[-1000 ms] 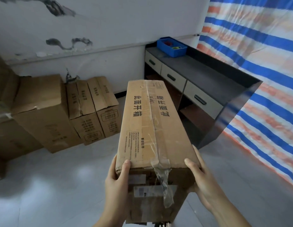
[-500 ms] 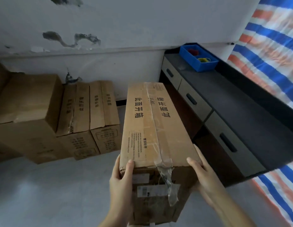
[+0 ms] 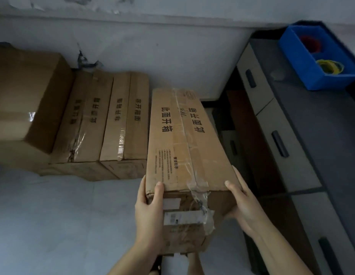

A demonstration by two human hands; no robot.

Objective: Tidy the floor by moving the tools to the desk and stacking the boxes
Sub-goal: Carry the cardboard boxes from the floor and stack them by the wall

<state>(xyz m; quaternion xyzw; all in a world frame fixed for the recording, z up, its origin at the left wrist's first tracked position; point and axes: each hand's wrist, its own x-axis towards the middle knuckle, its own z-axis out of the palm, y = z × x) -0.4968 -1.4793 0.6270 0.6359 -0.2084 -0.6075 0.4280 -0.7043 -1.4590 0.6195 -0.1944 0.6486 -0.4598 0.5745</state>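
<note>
A long cardboard box [image 3: 178, 143] is held lengthwise in mid-frame, above the grey floor [image 3: 53, 215], its far end pointing at the wall. Its top is matte brown board with printed black characters, a clear tape seam down the middle and crinkled loose tape at the near edge. The near end face carries white labels.

The left hand [image 3: 149, 213] grips the near left corner, thumb curled over the top edge, fingers down the left side. The right hand [image 3: 244, 203] grips the near right corner, thumb on the top edge, fingers wrapped under and mostly hidden.

Just left of it two similar taped boxes [image 3: 105, 124] stand side by side on the floor against the wall [image 3: 153, 46], and a larger plain box [image 3: 24, 100] stands further left. The held box runs alongside the nearer of the two; whether they touch I cannot tell.

To the right stands a dark desk [image 3: 321, 135] with pale drawer fronts and dark oblong handles. On its far end sits a blue plastic bin [image 3: 303, 62] holding a red and a yellow roll.
</note>
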